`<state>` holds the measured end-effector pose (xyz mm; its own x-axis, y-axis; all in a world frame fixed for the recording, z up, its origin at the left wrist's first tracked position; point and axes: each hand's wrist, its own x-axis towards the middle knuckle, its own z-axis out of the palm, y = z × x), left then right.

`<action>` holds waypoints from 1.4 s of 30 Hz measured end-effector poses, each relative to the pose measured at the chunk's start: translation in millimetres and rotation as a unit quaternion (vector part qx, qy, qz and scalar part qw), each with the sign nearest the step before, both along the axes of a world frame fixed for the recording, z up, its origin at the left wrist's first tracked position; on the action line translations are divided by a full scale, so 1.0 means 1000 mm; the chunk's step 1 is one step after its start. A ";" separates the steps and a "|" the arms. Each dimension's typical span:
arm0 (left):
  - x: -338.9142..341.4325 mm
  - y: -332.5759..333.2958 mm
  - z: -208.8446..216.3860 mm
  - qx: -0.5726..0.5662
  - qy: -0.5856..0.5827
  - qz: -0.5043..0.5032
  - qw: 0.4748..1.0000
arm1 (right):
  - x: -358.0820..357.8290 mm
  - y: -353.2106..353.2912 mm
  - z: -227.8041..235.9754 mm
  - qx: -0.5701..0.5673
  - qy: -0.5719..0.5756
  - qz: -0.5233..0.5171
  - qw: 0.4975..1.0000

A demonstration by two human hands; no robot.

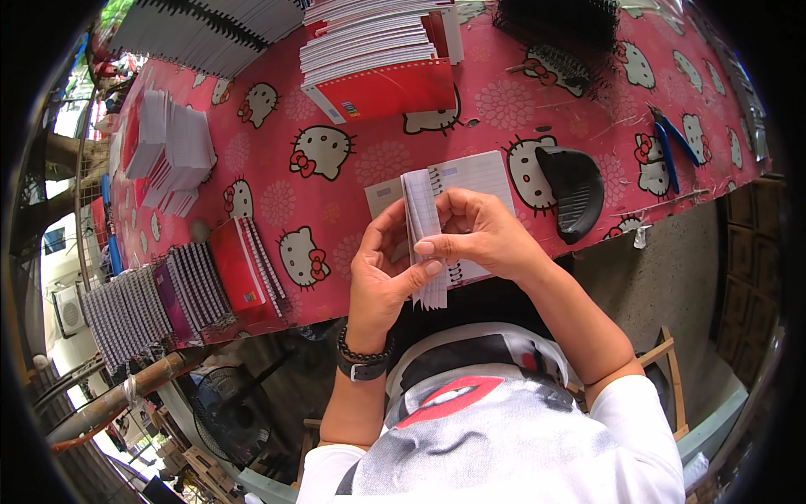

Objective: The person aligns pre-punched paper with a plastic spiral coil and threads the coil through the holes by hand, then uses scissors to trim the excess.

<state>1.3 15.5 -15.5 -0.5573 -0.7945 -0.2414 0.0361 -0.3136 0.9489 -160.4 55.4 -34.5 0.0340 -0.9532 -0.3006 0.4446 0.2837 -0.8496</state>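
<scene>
An opened spiral notebook [483, 175] with lined pages lies at the table's near edge, in front of my body. Its bundle of lined sheets [420, 197] stands up from the middle, between my two hands. My left hand [382, 269] is closed on the left side of these sheets, thumb toward their lower end. On the other side my right hand [483, 231] grips the sheets beside the wire spiral, its thumb laid across them. Part of the spiral [454, 272] shows below the right hand; the rest is covered by fingers and paper.
Right of the notebook lies a black ridged curved piece [573, 195], then blue-handled pliers [674, 151]. Black wire coils [558, 25] sit at the back. Stacks of punched red-covered sheets [378, 92], loose paper blocks [172, 147] and bound notebooks [126, 315] line the back and left.
</scene>
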 end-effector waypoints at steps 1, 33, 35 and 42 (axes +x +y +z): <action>0.000 0.000 0.000 0.006 0.001 -0.001 1.000 | 0.000 0.000 0.000 0.000 0.002 0.000 1.000; 0.002 -0.002 0.004 0.040 0.012 -0.004 0.999 | -0.004 -0.002 0.002 0.020 0.029 0.037 0.999; 0.003 -0.002 0.002 0.039 0.011 -0.002 0.999 | -0.004 -0.002 0.002 0.020 0.020 0.037 0.999; 0.000 -0.001 0.004 0.044 0.019 0.019 0.999 | -0.001 -0.001 -0.002 -0.003 0.006 0.008 1.000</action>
